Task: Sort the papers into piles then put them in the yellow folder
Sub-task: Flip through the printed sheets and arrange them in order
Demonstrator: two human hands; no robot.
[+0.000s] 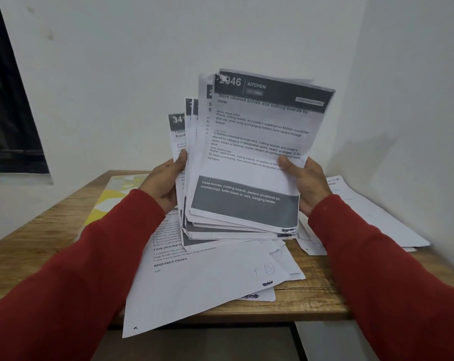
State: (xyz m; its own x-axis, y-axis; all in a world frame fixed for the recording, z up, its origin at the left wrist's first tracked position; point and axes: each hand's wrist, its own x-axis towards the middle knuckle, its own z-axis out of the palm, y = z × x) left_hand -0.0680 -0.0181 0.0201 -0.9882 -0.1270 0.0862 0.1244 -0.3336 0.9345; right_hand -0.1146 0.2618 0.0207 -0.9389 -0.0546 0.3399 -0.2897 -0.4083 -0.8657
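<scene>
I hold a fanned stack of printed papers [249, 162] upright above the table, its front sheet headed "KITCHEN". My left hand [166, 181] grips the stack's left edge, thumb on the front. My right hand [306, 183] grips the right edge, thumb pressed on the front sheet. Beneath the stack, loose printed sheets [207, 277] lie spread on the wooden table [38, 238], one hanging over the front edge. The yellow folder [111, 199] lies flat at the table's left, partly hidden by my left arm.
Another pile of white papers [364, 212] lies at the table's right, against the white wall. A dark window [9, 105] is at the far left. The table stands in a corner between two walls.
</scene>
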